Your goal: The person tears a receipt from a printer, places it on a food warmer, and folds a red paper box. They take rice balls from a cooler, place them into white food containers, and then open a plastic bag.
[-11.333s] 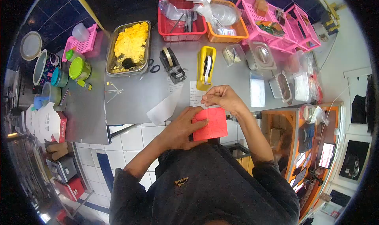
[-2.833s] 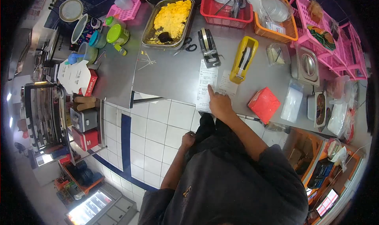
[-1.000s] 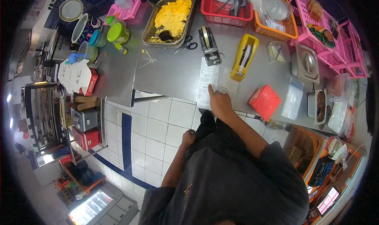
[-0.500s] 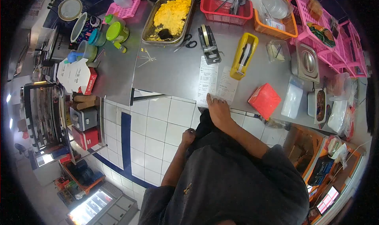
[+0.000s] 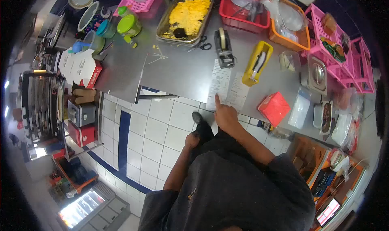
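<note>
Head view: the receipt (image 5: 220, 79) is pointed at lower now, perhaps read, by a half-open, empty right hand (image 5: 227, 117); left hand (image 5: 192, 140) curled, hold unclear

Print I can't make out
I see tiny lines on the long slip (image 5: 220, 81) and short slip (image 5: 238, 91), white letters on the box (image 5: 94, 75); all too blurred.

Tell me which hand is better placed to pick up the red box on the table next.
Probably the right hand: it points at the long receipt on the table, with the red box to its right. The left hand hangs low beside a leg, farther off.
</note>
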`<state>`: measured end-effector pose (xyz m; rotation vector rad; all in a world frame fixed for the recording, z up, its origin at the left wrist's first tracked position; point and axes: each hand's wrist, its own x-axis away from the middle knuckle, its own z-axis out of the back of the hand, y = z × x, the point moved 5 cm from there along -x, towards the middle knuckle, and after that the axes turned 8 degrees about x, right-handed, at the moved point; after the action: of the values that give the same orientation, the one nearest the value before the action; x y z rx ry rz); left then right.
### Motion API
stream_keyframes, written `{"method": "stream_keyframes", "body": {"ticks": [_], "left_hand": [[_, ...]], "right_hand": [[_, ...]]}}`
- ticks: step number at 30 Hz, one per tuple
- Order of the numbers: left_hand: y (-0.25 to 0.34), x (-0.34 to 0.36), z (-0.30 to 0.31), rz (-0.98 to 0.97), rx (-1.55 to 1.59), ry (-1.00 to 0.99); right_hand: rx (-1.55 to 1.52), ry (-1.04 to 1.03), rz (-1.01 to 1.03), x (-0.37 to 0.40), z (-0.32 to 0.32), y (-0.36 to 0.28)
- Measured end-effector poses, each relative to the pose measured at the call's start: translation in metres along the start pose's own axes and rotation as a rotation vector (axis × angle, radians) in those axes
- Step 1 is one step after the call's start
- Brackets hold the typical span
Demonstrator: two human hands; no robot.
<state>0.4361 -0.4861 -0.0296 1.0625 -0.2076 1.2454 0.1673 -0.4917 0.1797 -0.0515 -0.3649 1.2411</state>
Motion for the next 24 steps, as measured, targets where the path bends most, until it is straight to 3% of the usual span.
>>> {"method": "stream_keyframes", "body": {"ticks": [2, 4, 5, 6, 7, 8, 10, 13, 15, 17, 19, 21, 24], "left_hand": [[-0.003, -0.002, 0.006, -0.163, 0.011, 0.013], [-0.003, 0.000, 0.016, -0.200, 0.021, 0.017], [-0.017, 0.000, 0.016, -0.151, 0.192, 0.016], [-0.034, -0.011, 0.014, -0.241, 0.089, 0.105], [-0.046, -0.015, 0.016, -0.115, 0.097, 0.120], [-0.076, -0.031, 0.002, -0.110, -0.017, 0.095], [-0.062, 0.001, 0.057, -0.015, 0.187, 0.062], [-0.123, 0.009, 0.103, -0.133, 0.253, 0.225], [-0.157, 0.036, 0.157, 0.050, 0.362, 0.290], [-0.221, 0.043, 0.180, 0.074, 0.162, 0.272], [-0.313, 0.051, 0.182, 0.250, 0.533, 0.532], [-0.349, 0.081, 0.200, 0.384, 0.728, 0.537], [-0.401, 0.092, 0.202, 0.480, 0.762, 0.525]], "right_hand": [[-0.033, -0.195, -0.073, -0.012, 0.003, -0.004], [-0.009, -0.194, -0.045, -0.015, 0.004, -0.018], [-0.033, -0.123, 0.029, -0.013, 0.009, -0.030], [-0.061, -0.046, 0.106, -0.014, 0.012, -0.046], [-0.032, -0.051, 0.155, -0.019, 0.011, -0.065], [0.001, -0.057, 0.191, -0.023, 0.008, -0.086], [-0.049, 0.032, 0.316, -0.034, -0.011, -0.134], [-0.119, 0.064, 0.451, -0.049, -0.021, -0.216], [-0.103, 0.014, 0.512, -0.058, -0.018, -0.281], [-0.154, -0.019, 0.606, -0.059, -0.007, -0.345], [-0.160, -0.033, 0.632, -0.070, -0.005, -0.398], [-0.181, -0.039, 0.645, -0.088, -0.003, -0.442], [-0.152, 0.009, 0.646, -0.133, -0.013, -0.486]]}}
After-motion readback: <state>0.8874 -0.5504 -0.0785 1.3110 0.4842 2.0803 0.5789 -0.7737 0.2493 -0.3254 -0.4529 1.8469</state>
